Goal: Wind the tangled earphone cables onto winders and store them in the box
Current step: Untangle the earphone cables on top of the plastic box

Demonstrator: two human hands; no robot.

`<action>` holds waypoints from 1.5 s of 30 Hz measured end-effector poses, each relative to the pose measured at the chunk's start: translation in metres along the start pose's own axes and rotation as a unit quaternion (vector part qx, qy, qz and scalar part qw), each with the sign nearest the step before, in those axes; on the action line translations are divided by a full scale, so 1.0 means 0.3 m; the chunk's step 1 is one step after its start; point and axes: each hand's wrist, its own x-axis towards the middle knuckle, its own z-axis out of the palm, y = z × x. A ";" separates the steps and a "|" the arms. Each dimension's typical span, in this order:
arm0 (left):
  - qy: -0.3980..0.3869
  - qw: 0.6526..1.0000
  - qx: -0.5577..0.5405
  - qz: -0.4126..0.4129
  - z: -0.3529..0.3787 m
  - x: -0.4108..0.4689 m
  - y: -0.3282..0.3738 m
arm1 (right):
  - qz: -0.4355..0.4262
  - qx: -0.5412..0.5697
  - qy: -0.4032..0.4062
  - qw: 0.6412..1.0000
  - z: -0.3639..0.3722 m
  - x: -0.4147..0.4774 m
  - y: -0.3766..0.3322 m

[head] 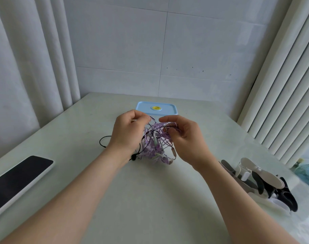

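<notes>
Both bare forearms come in from the bottom, left from about 7 o'clock, right from 5 o'clock, and they meet mid-frame. The left hand (128,133) sits at 9 o'clock of the earphone cable tangle (155,141), back of the hand up, fingertips pinching a strand. The right hand (185,138) is at 3 o'clock, fingers curled round some loops.

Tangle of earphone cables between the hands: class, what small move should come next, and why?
Probably draw the black cable out of the purple cables. The left hand and right hand both pinch one unsorted tangle, a black loop already trails free at left, and the winders lie untouched at right.
</notes>
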 end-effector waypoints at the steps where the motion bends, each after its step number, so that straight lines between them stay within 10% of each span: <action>1: 0.004 0.999 -0.032 -0.020 -0.005 0.001 0.005 | 0.001 -0.018 0.004 1.000 -0.002 0.002 0.006; 7: -0.057 0.962 -0.250 -0.090 -0.017 -0.017 0.025 | 0.000 -0.062 0.021 0.998 0.003 0.005 0.003; 19: -0.124 0.968 0.188 0.112 -0.028 -0.009 -0.040 | -0.034 -0.109 0.105 0.988 -0.009 0.007 0.001; 45: -0.040 0.920 0.251 0.298 -0.007 0.004 -0.068 | 0.029 -0.074 0.081 0.993 -0.014 -0.008 -0.017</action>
